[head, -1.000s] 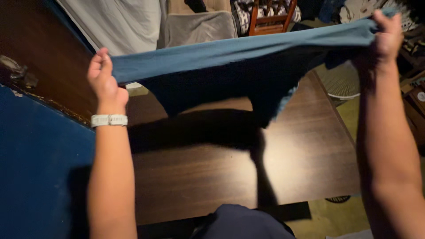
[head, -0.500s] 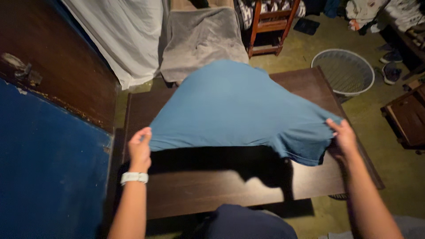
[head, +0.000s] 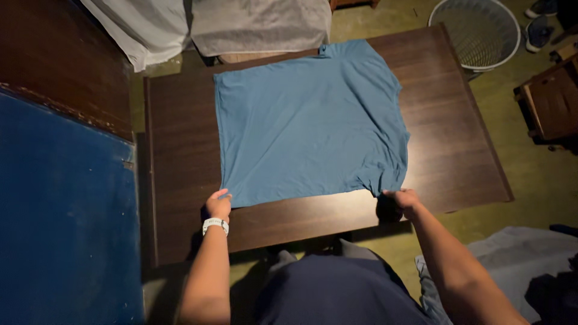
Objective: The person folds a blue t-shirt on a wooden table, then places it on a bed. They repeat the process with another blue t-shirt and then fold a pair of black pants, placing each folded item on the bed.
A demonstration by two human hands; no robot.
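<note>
Both hands, left hand (head: 218,206) and right hand (head: 404,199), pinch the blue shirt's (head: 310,120) near corners, flat on the dark table (head: 457,156).

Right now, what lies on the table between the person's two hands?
In the head view, the near hem of the flat blue cotton T-shirt spans from the left hand to the right hand, over the dark wooden table.

One blue shirt (head: 310,123), one table (head: 180,156), one basket (head: 475,30), two hands.

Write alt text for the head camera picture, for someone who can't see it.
A blue T-shirt lies spread flat on a dark wooden table, its near corners pinched by the left hand and right hand. A white mesh basket stands beyond.
</note>
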